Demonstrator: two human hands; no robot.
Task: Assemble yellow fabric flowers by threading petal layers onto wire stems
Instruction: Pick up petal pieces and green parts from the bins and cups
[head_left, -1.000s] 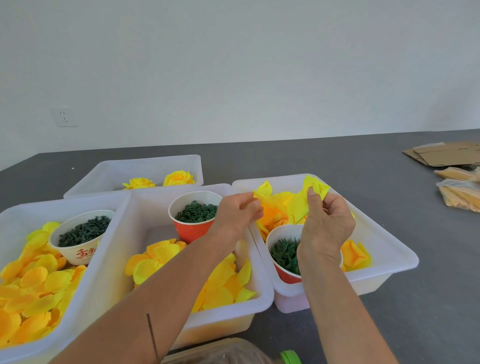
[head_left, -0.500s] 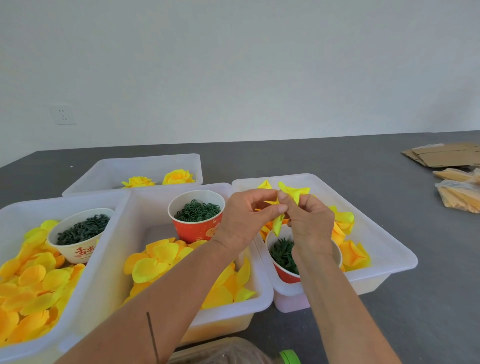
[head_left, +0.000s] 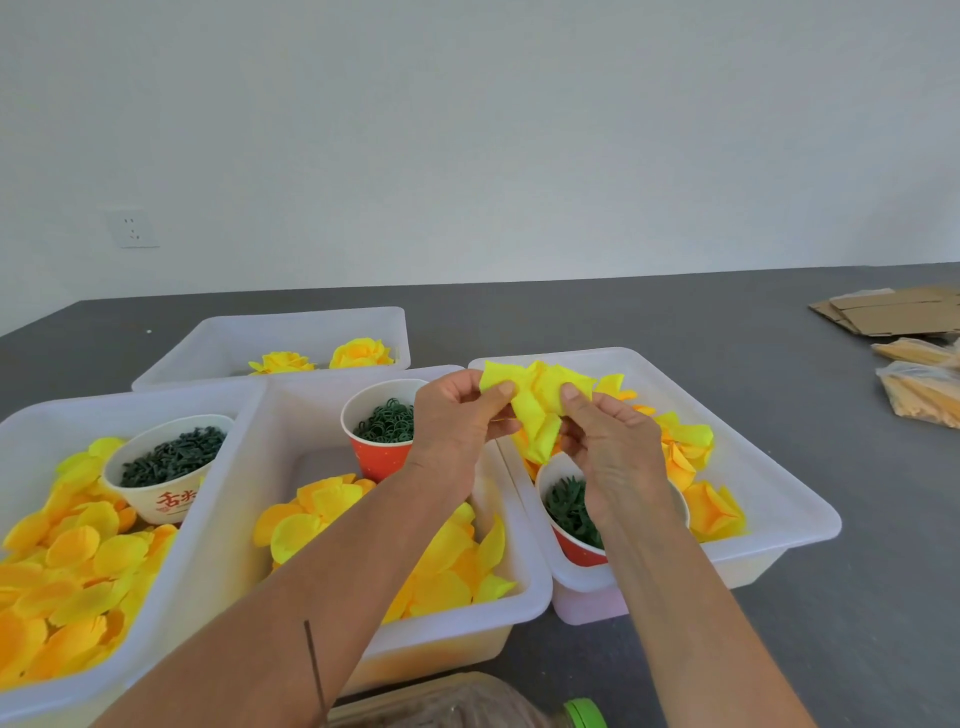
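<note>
Held up between both hands, over the far-right bin: a bright yellow petal layer (head_left: 535, 410), crumpled and partly spread. Left hand (head_left: 457, 426) pinching its left edge between thumb and forefinger; right hand (head_left: 610, 441) pinching the right side, thumb on top. A thin line at the left thumb, possibly the wire stem; too fine to tell. No way to judge whether this layer is threaded yet.

Directly under the right wrist: a red paper cup of dark green pieces (head_left: 569, 512) in the right bin (head_left: 779, 499), loose orange-yellow petals around it. Just left of the left hand: a second red cup of green rings (head_left: 387, 423). Below the left forearm: the middle bin (head_left: 483, 613), with a heap of loose yellow petals (head_left: 322, 512). Further left: another bin with petals and a white cup of dark green parts (head_left: 171, 457).

Beyond the left hand: a back bin (head_left: 218, 338) with only two finished yellow flowers (head_left: 322, 358) visible. Judging by that small count against the heaps of loose petals, early days, most assembly left. Off to the right on the grey desk (head_left: 727, 322): flattened cardboard (head_left: 893, 312) and bagged yellow stock (head_left: 924, 389).
</note>
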